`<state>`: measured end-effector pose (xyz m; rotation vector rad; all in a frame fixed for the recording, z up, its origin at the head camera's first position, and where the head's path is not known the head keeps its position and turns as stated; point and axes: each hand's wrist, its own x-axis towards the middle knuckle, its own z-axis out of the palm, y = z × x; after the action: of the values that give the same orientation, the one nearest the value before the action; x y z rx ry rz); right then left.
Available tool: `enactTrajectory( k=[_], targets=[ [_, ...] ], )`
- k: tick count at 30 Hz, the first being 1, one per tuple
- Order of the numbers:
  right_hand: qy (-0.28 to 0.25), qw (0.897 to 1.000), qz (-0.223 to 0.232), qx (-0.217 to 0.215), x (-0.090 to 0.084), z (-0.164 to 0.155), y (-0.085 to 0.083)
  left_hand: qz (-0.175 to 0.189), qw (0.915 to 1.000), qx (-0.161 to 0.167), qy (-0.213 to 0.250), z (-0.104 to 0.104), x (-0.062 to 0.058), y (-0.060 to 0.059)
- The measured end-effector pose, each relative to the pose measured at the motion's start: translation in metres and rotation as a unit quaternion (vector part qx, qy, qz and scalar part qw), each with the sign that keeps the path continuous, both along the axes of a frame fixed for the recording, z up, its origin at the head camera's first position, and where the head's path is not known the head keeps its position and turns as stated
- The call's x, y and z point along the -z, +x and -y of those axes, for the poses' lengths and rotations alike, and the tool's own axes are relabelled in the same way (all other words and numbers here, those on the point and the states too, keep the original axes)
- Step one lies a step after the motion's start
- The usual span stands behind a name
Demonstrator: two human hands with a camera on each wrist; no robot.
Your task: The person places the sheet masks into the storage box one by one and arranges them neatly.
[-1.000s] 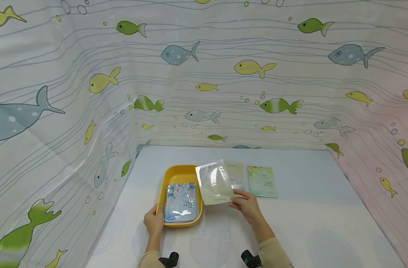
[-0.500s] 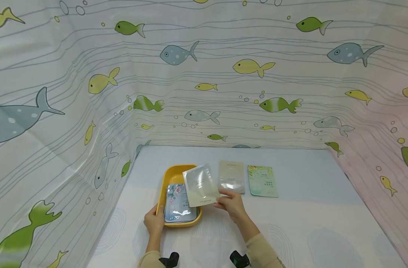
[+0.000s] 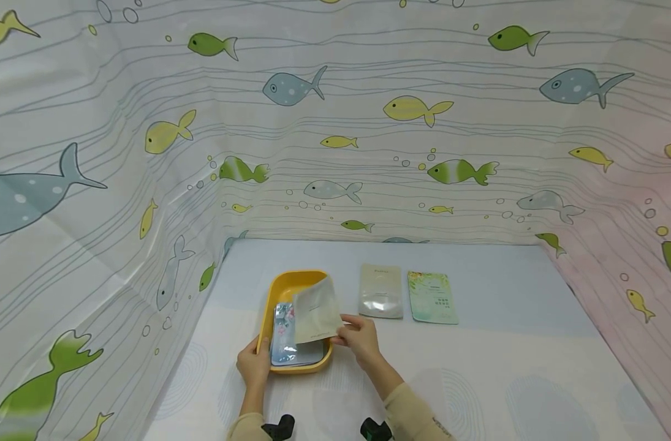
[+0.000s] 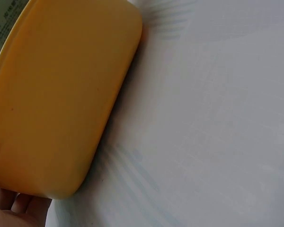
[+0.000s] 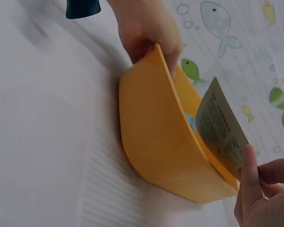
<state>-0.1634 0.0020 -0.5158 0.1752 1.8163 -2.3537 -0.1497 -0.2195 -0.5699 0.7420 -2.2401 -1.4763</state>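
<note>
My left hand (image 3: 253,366) grips the left near side of a yellow plastic bin (image 3: 292,370), thumb over the rim and fingers outside, as the right wrist view shows. My right hand (image 3: 361,343) pinches the lower right corner of a beige face mask packet (image 3: 316,313). That packet is tilted over the bin's right rim and partly covers a blue flowered packet (image 3: 282,349) lying inside. Seen from the right wrist, the beige packet's printed back (image 5: 220,125) faces the camera, with the thumb at its edge.
Right of the bin, a second beige packet (image 3: 380,291) lies flat on the pale table, with a green leafy packet (image 3: 431,297) beside it. A fish-printed curtain (image 3: 368,153) surrounds the table at the back and sides.
My right hand has carried the beige packet leftward, from the bin's right edge to over the bin, uncovering the second beige packet behind. My left hand has stayed on the rim.
</note>
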Motion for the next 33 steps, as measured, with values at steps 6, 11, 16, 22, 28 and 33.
enactTrajectory(
  k=[6,11,16,22,28,33],
  targets=[
    [0.013,1.0,0.003,0.01,0.002,0.011,0.003,-0.007,0.9999,0.001,-0.007,0.0,0.0,0.0],
    [0.04,0.999,0.001,0.005,0.008,0.016,0.005,-0.012,0.9998,-0.002,-0.014,0.0,0.0,0.001],
    [0.093,0.995,-0.016,-0.006,0.014,0.02,0.006,-0.025,0.9992,-0.01,-0.03,0.0,0.001,0.0],
    [0.224,0.968,-0.108,-0.039,0.015,0.024,0.006,-0.021,0.9994,-0.006,-0.028,0.0,0.0,0.0],
    [0.384,0.905,-0.179,-0.048,0.015,0.031,0.009,-0.021,0.9993,-0.008,-0.029,0.0,0.001,0.0],
    [0.42,0.887,-0.188,-0.046,0.017,0.034,0.011,-0.024,0.9992,-0.008,-0.03,0.001,0.003,-0.001]
  ],
)
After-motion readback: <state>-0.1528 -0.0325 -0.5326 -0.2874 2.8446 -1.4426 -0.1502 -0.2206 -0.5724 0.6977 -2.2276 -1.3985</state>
